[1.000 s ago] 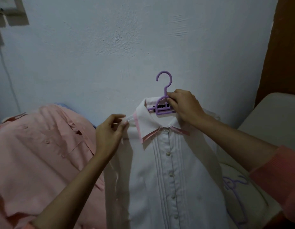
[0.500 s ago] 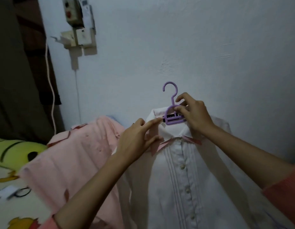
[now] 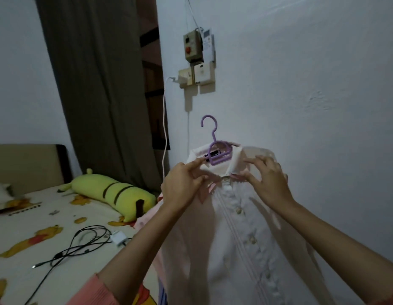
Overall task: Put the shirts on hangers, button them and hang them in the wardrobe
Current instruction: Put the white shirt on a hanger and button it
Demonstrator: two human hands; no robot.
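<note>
the white shirt (image 3: 239,234) hangs on a purple hanger (image 3: 217,151) in front of the wall (image 3: 312,84), its front buttoned. the left hand (image 3: 182,187) pinches the collar on one side, and the right hand (image 3: 268,181) grips the collar on the other side. a pink shirt (image 3: 147,219) lies behind, on the bed (image 3: 37,221) with a yellow pillow (image 3: 112,192) and cables (image 3: 81,241).

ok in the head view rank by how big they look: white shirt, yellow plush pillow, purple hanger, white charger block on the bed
1. white shirt, largest, though nearest the camera
2. yellow plush pillow
3. purple hanger, partly hidden inside the collar
4. white charger block, smallest
</note>
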